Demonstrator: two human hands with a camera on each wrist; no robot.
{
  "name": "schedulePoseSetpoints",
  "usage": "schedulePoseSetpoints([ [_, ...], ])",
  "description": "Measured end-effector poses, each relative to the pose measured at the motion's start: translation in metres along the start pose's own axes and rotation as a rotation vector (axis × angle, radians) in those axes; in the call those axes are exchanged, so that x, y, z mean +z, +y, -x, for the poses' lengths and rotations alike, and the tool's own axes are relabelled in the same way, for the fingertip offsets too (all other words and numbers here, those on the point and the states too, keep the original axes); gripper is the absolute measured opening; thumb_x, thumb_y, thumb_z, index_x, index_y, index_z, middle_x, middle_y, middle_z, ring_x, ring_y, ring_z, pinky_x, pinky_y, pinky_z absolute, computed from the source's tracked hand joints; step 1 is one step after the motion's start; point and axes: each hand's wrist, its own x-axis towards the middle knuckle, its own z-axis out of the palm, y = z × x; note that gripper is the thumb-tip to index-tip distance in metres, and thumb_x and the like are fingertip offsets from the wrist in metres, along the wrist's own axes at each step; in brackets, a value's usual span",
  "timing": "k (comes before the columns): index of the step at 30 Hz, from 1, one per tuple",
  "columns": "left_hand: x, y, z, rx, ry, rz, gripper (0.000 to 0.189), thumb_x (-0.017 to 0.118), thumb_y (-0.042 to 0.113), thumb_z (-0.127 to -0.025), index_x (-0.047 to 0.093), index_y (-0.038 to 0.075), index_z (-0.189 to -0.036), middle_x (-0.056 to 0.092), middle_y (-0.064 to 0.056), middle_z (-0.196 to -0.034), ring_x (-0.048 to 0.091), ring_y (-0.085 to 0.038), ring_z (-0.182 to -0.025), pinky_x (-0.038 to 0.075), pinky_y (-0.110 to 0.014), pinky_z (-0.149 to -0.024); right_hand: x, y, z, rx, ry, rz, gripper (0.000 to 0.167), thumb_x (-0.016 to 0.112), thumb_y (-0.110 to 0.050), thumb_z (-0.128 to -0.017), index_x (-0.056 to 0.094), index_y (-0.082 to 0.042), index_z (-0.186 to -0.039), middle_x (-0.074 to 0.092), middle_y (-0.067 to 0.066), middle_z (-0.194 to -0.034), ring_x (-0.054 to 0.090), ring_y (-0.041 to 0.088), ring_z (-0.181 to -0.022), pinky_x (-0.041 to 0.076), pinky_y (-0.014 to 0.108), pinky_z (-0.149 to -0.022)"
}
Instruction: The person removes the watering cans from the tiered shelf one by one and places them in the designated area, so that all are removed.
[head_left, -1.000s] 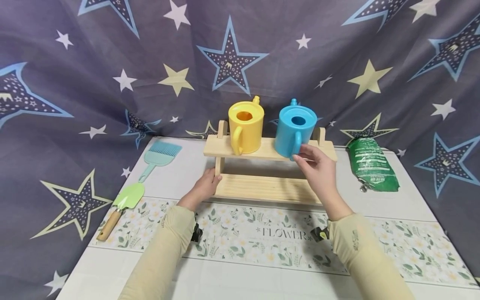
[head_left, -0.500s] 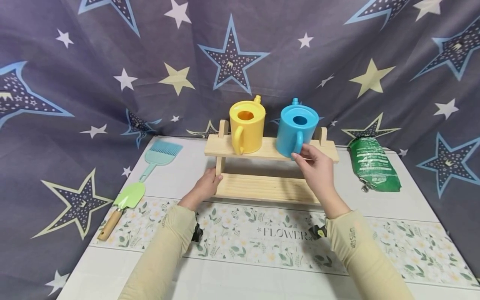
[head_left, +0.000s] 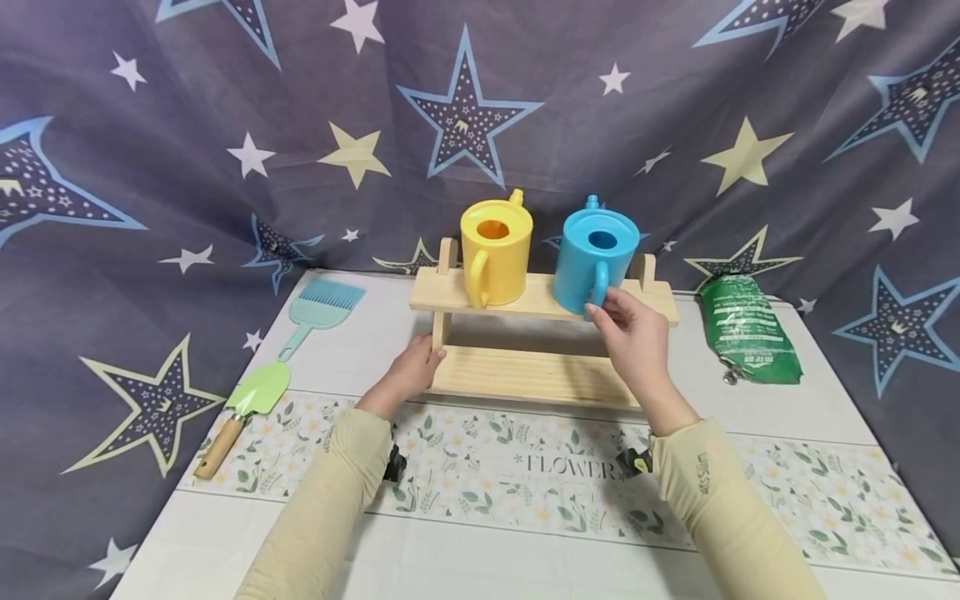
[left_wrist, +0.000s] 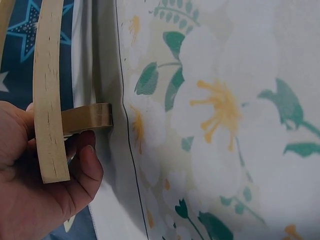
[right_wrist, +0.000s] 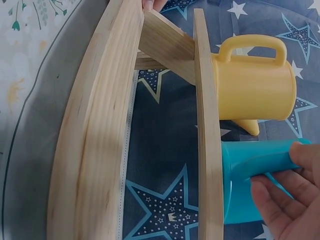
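Observation:
A two-tier wooden rack (head_left: 525, 377) stands against the cloth backdrop. On its upper shelf are a yellow watering can (head_left: 512, 271) and, to the right, a blue watering can (head_left: 581, 271), both upright with handles facing me. My right hand (head_left: 639, 337) pinches the blue can's handle between thumb and fingers, as the right wrist view also shows. At the rack's left end, my left hand (head_left: 407, 372) grips the wooden frame. Its fingers curl around a wooden piece (left_wrist: 50, 100) in the left wrist view. Both cans seem to rest on the shelf.
Left of the rack lie a light-blue dustpan-shaped tool (head_left: 322, 310) with comb-like teeth and a green trowel (head_left: 258, 390) with a wooden handle. A green printed bag (head_left: 750, 337) with a metal clip lies at right. A starry cloth (head_left: 300, 100) hangs behind.

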Motion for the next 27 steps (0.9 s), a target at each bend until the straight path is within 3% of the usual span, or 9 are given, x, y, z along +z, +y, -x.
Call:
schedulePoseSetpoints([
  [12,-0.001,0.002,-0.001,-0.019,0.021,-0.006,0.045,0.042,0.026,-0.106,0.044,0.002,-0.144,0.053,-0.019,-0.121,0.057,-0.028,-0.099,0.046,-0.046,-0.09,-0.009,0.004,0.008,0.005,0.034,0.014,0.033,0.07,-0.013,-0.092,0.067,-0.001,-0.122,0.07,0.018,-0.109,0.069,0.029,-0.098,0.055,0.037,-0.083],
  [27,-0.002,0.002,-0.002,-0.035,0.021,0.002,0.046,0.041,0.027,-0.106,0.043,0.003,-0.145,0.053,-0.017,-0.12,0.058,-0.028,-0.101,0.046,-0.046,-0.092,-0.027,0.011,0.022,-0.043,0.086,-0.016,0.033,0.071,-0.008,-0.09,0.066,0.001,-0.122,0.069,0.018,-0.109,0.07,0.028,-0.096,0.052,0.016,-0.079],
])
